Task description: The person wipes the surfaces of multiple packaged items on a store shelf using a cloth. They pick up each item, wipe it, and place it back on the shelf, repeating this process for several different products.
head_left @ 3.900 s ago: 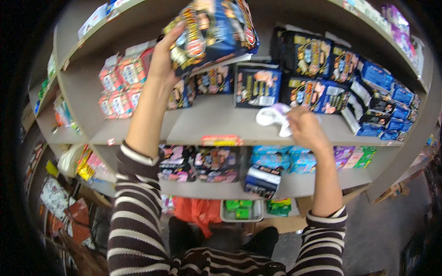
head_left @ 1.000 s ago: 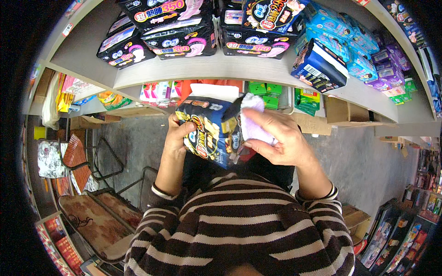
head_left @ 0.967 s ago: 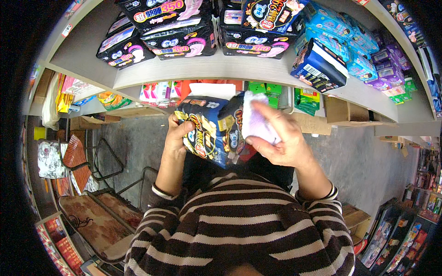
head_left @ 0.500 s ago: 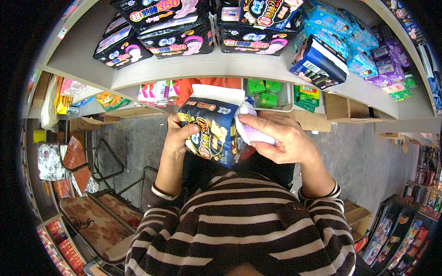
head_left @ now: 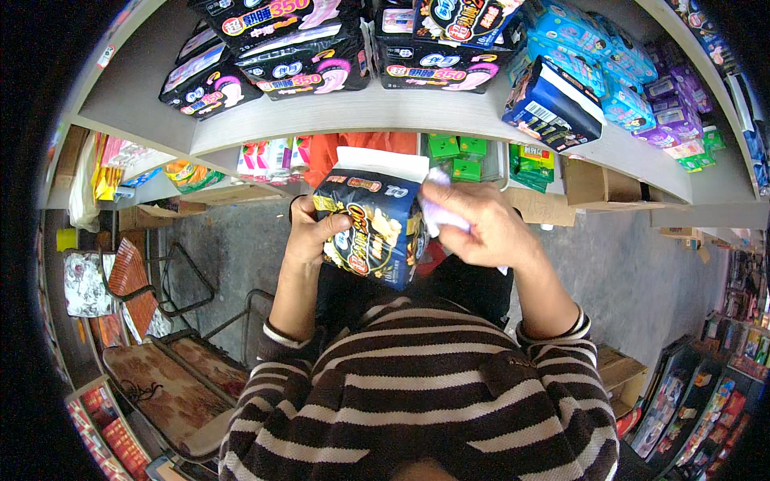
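Note:
My left hand (head_left: 314, 232) grips a dark blue pack of sanitary pads (head_left: 370, 220) by its left side, thumb across the printed front. The pack has a white top flap and is held tilted in front of my striped sweater. A pale purple and white cloth (head_left: 438, 210) is bunched in my right hand (head_left: 488, 224). That hand is closed on the cloth at the pack's right upper edge, slightly blurred. Whether the cloth presses on the pack's side is hard to make out.
Ahead, a pale shelf (head_left: 321, 117) bears black pad packs (head_left: 309, 78), a dark blue pack (head_left: 553, 104), and light blue packs (head_left: 573, 40). Below it stand a tray of green boxes (head_left: 467, 168) and a cardboard box (head_left: 605, 186). A folding chair (head_left: 172, 385) is at my left.
My right hand and the cloth have moved up a little along the pack's right side, and more of that side shows. The left hand keeps its hold with the pack nearly still.

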A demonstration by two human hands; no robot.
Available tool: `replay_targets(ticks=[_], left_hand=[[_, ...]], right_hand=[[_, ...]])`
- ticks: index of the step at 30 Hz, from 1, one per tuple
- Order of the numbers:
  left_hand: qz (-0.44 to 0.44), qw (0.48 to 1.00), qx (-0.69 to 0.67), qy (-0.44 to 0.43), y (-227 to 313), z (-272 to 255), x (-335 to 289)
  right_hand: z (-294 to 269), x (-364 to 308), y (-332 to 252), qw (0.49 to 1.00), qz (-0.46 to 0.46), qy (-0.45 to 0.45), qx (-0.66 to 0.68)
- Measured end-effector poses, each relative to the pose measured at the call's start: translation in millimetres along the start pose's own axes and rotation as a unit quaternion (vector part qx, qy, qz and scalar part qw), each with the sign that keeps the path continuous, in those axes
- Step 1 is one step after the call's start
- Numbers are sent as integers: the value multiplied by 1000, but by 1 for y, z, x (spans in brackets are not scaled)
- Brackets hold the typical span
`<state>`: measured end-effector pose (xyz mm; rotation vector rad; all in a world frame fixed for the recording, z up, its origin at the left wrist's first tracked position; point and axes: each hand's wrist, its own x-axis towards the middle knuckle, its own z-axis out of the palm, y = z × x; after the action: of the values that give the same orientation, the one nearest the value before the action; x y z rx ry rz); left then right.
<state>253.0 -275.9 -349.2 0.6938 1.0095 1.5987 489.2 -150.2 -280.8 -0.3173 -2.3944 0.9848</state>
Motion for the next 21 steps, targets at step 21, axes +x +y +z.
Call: replay_targets(ticks=[21], left_hand=[[-125,933,-336,30,-22,17,-4]], right_hand=[[27,16,48,950,245,166,97]])
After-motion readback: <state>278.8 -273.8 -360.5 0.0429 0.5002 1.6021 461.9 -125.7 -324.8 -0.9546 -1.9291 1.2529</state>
